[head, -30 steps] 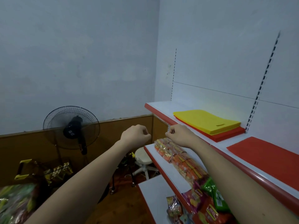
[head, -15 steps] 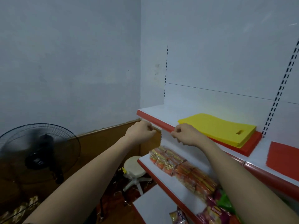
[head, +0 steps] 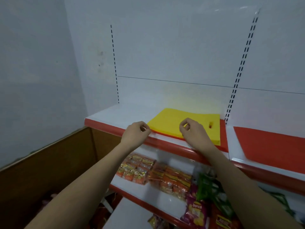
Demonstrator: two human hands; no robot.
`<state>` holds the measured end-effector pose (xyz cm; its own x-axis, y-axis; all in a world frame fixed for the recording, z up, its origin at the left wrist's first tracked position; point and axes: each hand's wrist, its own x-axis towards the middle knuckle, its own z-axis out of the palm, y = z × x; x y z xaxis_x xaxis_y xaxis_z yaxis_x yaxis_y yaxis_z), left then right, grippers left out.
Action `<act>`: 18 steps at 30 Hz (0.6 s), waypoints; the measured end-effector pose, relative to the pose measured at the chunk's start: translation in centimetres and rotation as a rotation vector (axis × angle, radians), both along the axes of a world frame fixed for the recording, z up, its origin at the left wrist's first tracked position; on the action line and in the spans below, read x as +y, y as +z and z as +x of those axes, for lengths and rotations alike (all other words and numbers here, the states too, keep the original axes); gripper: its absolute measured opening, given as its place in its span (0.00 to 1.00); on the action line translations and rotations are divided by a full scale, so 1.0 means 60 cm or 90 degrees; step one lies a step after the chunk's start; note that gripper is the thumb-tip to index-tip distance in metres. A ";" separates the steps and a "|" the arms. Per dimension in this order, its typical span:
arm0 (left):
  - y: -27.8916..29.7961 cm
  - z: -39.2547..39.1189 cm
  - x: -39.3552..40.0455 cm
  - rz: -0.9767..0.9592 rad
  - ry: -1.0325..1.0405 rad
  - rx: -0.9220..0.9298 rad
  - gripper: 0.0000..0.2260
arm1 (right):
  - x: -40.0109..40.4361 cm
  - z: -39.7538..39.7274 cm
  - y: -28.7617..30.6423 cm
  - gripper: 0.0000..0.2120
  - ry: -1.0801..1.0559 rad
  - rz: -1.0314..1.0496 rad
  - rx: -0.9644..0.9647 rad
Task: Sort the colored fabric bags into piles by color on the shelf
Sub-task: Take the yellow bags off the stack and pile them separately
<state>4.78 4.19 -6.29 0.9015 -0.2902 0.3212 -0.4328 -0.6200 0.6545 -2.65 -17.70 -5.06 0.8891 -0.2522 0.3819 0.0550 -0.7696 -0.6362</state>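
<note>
The yellow fabric bags [head: 186, 120] lie on a red bag [head: 222, 142] on the top shelf [head: 115, 113]. The left hand [head: 135, 134] and right hand [head: 193, 131] are curled with pinched fingertips; whether anything is held cannot be told. The yellow stack should be lifted by both near corners, kept flat.

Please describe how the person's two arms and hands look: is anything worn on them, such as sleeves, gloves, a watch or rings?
Both forearms are bare along all of their visible length; no sleeve shows. The left hand and the right hand wear no gloves. No watch, bracelet or band shows on either wrist, and I see no rings, though the fingers are partly hidden. No markings or cables are visible.
</note>
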 end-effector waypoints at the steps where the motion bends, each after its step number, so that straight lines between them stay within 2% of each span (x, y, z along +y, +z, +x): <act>1: -0.004 0.017 -0.008 0.003 -0.004 0.001 0.06 | -0.021 0.007 0.003 0.04 -0.034 0.013 -0.021; 6: -0.012 0.114 -0.033 0.007 0.017 -0.012 0.03 | -0.121 0.032 -0.004 0.05 -0.262 0.073 -0.138; 9: -0.015 0.165 -0.057 0.015 0.012 0.023 0.09 | -0.154 0.037 -0.026 0.06 -0.372 0.128 -0.164; 13: -0.036 0.210 -0.096 0.054 -0.041 0.083 0.26 | -0.166 0.044 -0.058 0.07 -0.395 0.192 -0.130; 18: -0.068 0.234 -0.100 0.067 -0.046 0.070 0.30 | -0.171 0.033 -0.073 0.08 -0.358 0.258 -0.132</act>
